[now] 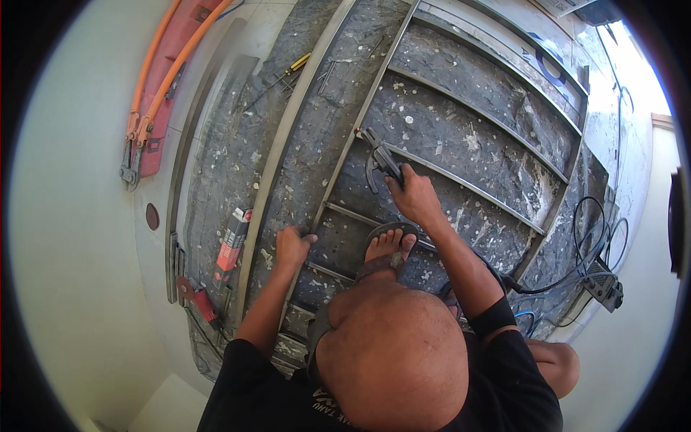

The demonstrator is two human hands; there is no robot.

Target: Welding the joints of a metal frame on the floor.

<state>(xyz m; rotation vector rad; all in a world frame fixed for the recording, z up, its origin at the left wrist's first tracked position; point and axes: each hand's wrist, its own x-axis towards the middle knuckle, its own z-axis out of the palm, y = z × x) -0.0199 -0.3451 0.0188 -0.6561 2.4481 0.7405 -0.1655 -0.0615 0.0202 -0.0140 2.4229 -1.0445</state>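
Observation:
My right hand (416,196) is wrapped around a dark welding electrode holder (385,158) with a curved lever. Its jaws sit by a corner joint of a grey metal frame (464,189), where a small red glow shows. Any electrode in the jaws is too small to make out clearly. My left hand (291,248) is closed, fingers curled, its thumb at the frame's left rail further down. What the curled fingers grip is partly hidden. My sandalled foot (389,247) stands inside the frame, between the two hands, below my bent knee (392,349).
A long loose metal bar (277,155) lies left of the frame. Beyond it are a red-grey box (232,245), a red angle grinder (201,299) and orange-handled bolt cutters (149,119). A yellow-handled tool (298,63) lies farther off. Cables loop near a small dark machine (603,286) at right.

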